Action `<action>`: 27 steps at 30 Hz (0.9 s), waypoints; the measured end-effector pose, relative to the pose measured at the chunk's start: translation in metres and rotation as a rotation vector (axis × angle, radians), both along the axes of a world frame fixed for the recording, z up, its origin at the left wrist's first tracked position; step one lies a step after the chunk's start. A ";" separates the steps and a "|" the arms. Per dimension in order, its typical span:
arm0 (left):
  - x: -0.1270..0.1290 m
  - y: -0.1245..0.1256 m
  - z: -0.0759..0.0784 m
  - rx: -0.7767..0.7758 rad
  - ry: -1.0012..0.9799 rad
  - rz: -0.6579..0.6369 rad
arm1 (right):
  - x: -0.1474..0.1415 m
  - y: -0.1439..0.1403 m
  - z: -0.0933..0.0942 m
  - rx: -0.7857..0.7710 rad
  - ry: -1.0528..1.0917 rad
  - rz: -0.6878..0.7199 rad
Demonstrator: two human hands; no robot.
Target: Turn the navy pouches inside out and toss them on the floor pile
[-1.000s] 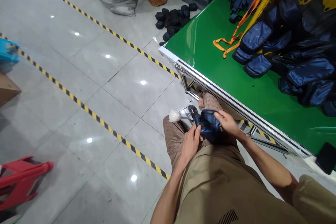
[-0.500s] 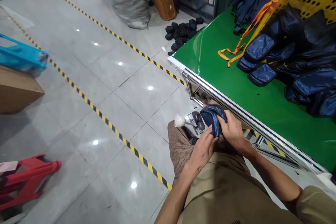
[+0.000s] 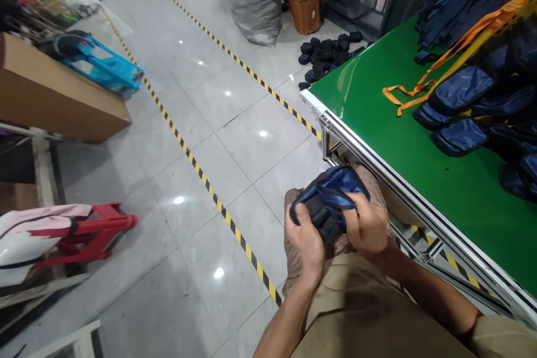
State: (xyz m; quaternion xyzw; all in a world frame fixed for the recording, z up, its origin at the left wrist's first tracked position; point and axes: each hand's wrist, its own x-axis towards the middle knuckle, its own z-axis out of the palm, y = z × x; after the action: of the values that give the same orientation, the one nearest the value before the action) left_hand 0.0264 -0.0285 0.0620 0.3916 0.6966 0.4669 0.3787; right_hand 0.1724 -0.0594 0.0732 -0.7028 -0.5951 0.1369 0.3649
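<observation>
A small navy pouch with black edging [image 3: 325,198] is held above my lap, its flap spread and the dark inside facing up. My left hand [image 3: 308,238] grips its left side, thumb over the edge and fingers underneath. On the right, my right hand [image 3: 367,224] pinches the shiny blue flap between thumb and fingers. The pouch covers most of what lies on my knees.
At my right stands a green-topped table [image 3: 364,81] with a metal edge, bearing several blue pouches [image 3: 461,86] and an orange strap [image 3: 403,103]. Small dark pieces [image 3: 323,56] lie on the floor near a grey sack [image 3: 251,0] and brown bin [image 3: 304,5]. A red stool [image 3: 104,229] stands left.
The pouch has been turned and opened out, showing its inside. My left hand has shifted to its left side, and the view has swung left. The case and white ball on my lap are now hidden.
</observation>
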 end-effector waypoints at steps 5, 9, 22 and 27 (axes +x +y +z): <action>-0.038 0.034 0.000 0.117 0.017 0.058 | 0.017 0.043 -0.002 -0.052 0.151 -0.154; -0.030 0.047 -0.025 0.037 -0.094 -0.018 | 0.034 0.069 -0.020 -0.182 0.211 -0.081; -0.027 0.081 -0.060 -0.094 -0.252 -0.309 | -0.012 0.123 -0.131 -0.381 0.596 0.149; -0.025 0.069 -0.051 -0.090 -0.286 -0.274 | 0.008 0.108 -0.092 -0.380 0.628 0.154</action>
State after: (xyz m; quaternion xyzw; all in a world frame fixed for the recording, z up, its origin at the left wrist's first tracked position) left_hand 0.0017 0.0405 0.0107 0.3949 0.5962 0.4303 0.5509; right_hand 0.1802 0.0484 -0.0183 -0.6349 -0.4694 0.4809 0.3813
